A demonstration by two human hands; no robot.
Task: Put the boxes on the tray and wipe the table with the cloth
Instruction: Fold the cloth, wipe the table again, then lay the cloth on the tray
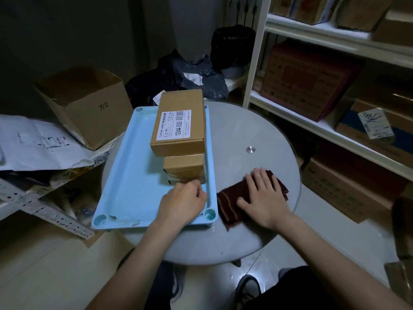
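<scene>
A light blue tray [131, 166] lies on the left part of the round glass table [245, 130]. A long brown box with a white label [178, 124] rests on the tray's right side, partly on top of a smaller brown box [184, 167]. My left hand [182, 201] lies over the tray's near right corner, fingers curled, just in front of the smaller box. My right hand [262, 196] presses flat on a folded dark brown cloth [228, 204] on the table to the right of the tray.
An open cardboard carton [89, 104] and papers sit on a low shelf at left. Dark bags [185, 77] lie behind the table. White shelving [335, 113] full of boxes stands at right. My feet show under the table's near edge.
</scene>
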